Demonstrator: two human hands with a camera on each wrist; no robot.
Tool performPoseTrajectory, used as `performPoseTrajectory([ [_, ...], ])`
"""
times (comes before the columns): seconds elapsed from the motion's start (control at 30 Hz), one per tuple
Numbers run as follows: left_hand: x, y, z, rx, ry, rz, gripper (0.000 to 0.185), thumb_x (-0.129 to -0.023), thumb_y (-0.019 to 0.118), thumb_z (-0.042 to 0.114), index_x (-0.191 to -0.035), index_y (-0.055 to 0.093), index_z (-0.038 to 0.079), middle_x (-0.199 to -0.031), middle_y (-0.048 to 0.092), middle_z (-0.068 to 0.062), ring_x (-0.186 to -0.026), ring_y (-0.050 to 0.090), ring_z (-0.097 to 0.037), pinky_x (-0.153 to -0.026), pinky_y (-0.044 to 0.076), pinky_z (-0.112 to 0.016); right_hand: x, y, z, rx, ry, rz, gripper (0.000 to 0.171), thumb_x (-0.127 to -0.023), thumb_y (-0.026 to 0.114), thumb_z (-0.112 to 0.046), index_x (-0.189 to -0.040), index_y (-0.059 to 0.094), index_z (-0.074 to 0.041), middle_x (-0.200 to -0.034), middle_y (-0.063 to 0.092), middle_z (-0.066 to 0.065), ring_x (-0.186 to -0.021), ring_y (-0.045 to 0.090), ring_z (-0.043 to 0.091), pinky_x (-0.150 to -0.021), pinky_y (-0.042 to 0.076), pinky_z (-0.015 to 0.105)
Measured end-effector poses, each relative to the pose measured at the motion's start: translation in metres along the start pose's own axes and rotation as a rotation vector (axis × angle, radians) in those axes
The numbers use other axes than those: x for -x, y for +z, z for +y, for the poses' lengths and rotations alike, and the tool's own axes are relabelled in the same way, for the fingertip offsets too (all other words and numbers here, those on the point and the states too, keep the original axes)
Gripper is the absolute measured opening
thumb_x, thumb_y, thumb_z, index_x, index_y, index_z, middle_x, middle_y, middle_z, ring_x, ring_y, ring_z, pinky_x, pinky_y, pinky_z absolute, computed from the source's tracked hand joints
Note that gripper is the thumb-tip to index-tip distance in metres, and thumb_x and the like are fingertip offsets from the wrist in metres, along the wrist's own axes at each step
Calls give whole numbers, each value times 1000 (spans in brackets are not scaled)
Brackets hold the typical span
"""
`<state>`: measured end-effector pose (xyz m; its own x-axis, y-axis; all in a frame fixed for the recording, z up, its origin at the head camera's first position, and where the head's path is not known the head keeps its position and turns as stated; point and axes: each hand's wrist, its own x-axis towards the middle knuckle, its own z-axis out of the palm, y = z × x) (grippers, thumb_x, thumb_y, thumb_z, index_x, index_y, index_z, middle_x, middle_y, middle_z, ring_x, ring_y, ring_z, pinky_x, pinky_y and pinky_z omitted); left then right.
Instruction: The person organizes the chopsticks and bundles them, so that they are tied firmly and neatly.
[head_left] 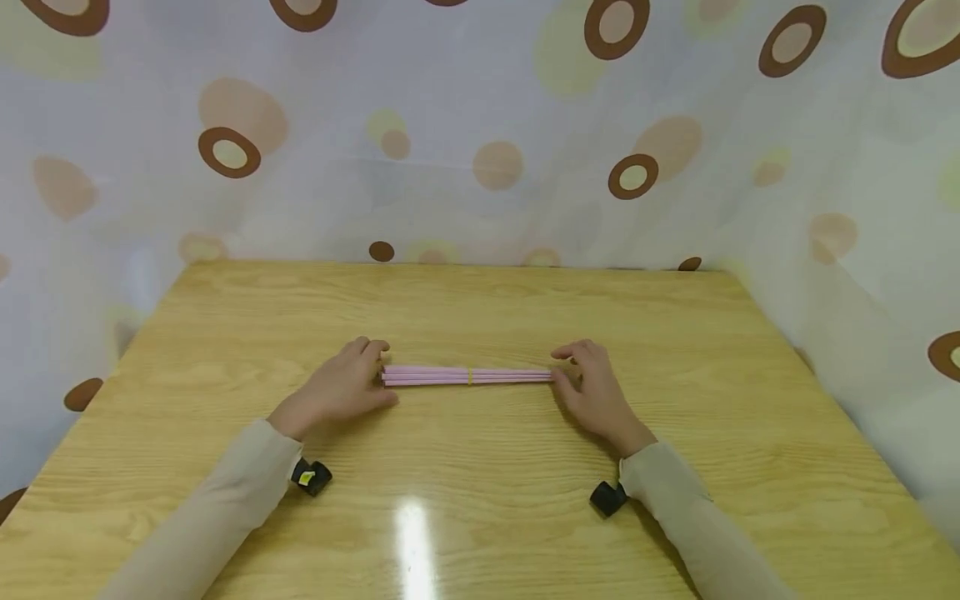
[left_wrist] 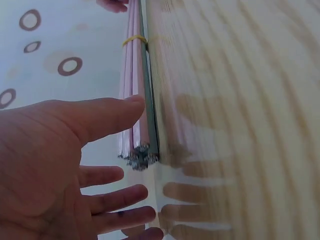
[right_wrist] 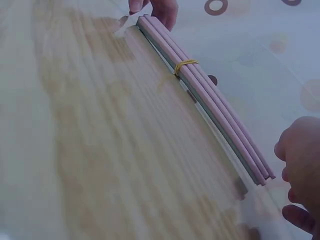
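A bundle of slim pink chopsticks [head_left: 429, 377] lies crosswise on the wooden table, tapering towards the right. A yellow rubber band [head_left: 470, 376] binds it near the middle. Patterned silvery ends [left_wrist: 141, 156] show in the left wrist view, where the side facing the table looks grey-green. My left hand [head_left: 341, 387] is at the thick end, its thumb and fingers spread apart around that end without gripping. By the thin end is my right hand [head_left: 596, 396], fingers loosely bent; in the right wrist view a gap separates it from the chopsticks.
The light wooden table [head_left: 480, 317] has a glossy surface with a bright reflection near the front. A white curtain [head_left: 450, 100] with brown and beige circles hangs behind it and along both sides. Small black cameras [head_left: 311, 477] sit at both wrists.
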<state>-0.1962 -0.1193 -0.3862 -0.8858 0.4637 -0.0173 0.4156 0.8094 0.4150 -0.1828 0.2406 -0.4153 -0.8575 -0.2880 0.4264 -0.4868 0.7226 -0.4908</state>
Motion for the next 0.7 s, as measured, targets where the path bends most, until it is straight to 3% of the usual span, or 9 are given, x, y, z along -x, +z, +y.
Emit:
performPoseTrajectory([
  [0.13,4,-3,-3,37,10,14,68,-83,66,31,-137,35,3,-138,40,-21,-127,38,-38,-100,35,-53,2,-12,-5,1,59,-65,27,-90,57,-9,-115,54,0,-112,53,15,-102,45,29,-79,42,43],
  [0.33,5,-7,-3,13,48,81,67,-84,65,31,-138,35,5,-144,32,-21,-131,33,-39,-102,32,-54,2,-17,-7,63,8,-114,35,-88,58,-8,-119,51,6,-118,54,21,-113,46,36,-95,35,51],
  [0.57,17,-8,-6,-29,79,166,73,-81,68,30,-138,33,1,-150,16,-21,-136,18,-43,-105,24,-58,8,-16,-6,170,64,-243,51,-90,57,-23,-134,41,-1,-136,44,18,-127,38,35,-98,31,57],
  [0.7,24,-7,-10,-20,79,207,73,-83,67,30,-139,32,0,-151,16,-21,-137,17,-43,-106,20,-57,14,-22,-3,188,52,-223,54,-90,58,-24,-135,41,0,-137,44,19,-126,40,35,-100,31,56],
])
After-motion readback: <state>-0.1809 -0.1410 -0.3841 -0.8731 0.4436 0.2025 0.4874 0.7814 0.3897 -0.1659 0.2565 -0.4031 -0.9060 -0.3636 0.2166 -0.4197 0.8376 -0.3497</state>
